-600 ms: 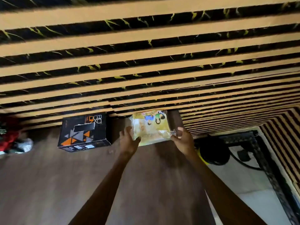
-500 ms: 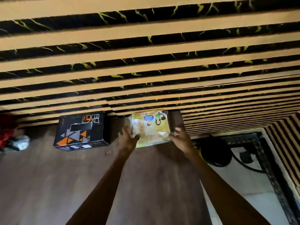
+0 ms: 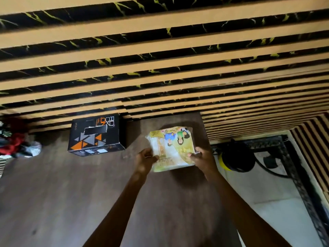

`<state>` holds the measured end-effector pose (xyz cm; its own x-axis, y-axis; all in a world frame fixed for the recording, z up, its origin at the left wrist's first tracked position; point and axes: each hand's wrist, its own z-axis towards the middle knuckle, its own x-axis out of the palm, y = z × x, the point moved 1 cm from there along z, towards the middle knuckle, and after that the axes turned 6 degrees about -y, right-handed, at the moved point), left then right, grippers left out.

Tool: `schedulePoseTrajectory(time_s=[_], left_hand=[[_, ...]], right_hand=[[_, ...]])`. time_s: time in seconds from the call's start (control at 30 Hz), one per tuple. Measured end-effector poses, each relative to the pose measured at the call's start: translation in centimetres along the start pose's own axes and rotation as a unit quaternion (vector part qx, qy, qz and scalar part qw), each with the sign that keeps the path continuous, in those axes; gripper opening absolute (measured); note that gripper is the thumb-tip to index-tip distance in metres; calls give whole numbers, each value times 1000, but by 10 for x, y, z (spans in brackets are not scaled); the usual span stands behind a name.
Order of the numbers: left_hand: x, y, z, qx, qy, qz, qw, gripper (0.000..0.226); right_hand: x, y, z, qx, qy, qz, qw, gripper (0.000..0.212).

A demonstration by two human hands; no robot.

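Packet (image 3: 171, 148) gripped at its near edge from both sides: left hand (image 3: 145, 160) on the near left corner, right hand (image 3: 203, 160) on the near right corner. Fingers (image 3: 193, 155) curled, thumbs pinched onto the top face; both hands holding.

Progress, as judged: pick-up done, packet apparently raised off the worktop (image 3: 71, 193), a soft shadow being thrown below and right of it. Whether the far edge touches the surface cannot be told. Carrying off or setting down is left.

Materials: packet flat, roughly rectangular, sealed in glossy clear film, crinkled at the corners; printed cover in yellow and white with cartoon figures. Likely light and slippery. Worktop dark brown, matt, wood-grained.

Beyond the fingers: slatted wall (image 3: 160, 68), tan strips alternating with black marbled bands. Well left of the left-hand fingers: black box (image 3: 96, 134), cardboard, orange and grey triangles, square-edged. Just right of the right-hand fingers, lower down: a rounded yellow-and-black object (image 3: 233, 157) on pale floor.
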<state>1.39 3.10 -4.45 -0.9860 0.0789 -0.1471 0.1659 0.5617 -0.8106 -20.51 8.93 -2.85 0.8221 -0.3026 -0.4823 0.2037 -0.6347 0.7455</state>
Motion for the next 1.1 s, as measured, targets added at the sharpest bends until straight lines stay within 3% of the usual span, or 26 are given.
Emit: schedulePoseTrajectory(time_s=[0.27,0.37,0.5,0.57,0.6,0.67,0.73,0.8,0.87,0.93,1.1], left_hand=[[-51,74,-105,-22,5,24,999,31],[-57,93,-127,-27,10,36,999,36],[-54,105,-141,-44,50,43,997,40],[-49,105,-146,14,34,98,995,46],[-47,104,-148,78,2,178,981,50],[-46,97,-148,232,-48,343,909,54],[-41,90,-144,334,4,439,834,49],[-32,89,-135,346,80,502,788,53],[-24,89,-125,323,119,544,765,61],[-20,90,-118,313,132,557,758,69],[-17,96,-119,301,105,574,754,83]], right_hand=[[3,-67,-133,20,-5,20,1000,15],[7,-79,-159,49,-6,39,998,30],[1,-98,-164,52,-53,-32,997,49],[-3,-105,-162,14,-83,-96,992,60],[-3,-108,-160,-11,-108,-144,984,58],[-3,-100,-163,-87,-177,-233,952,50],[4,-83,-174,-134,-169,-222,951,44],[16,-78,-176,-141,-101,-238,956,41],[25,-79,-171,-95,-16,-323,942,44],[29,-79,-165,-57,17,-367,928,49],[27,-79,-150,15,57,-293,954,54]])
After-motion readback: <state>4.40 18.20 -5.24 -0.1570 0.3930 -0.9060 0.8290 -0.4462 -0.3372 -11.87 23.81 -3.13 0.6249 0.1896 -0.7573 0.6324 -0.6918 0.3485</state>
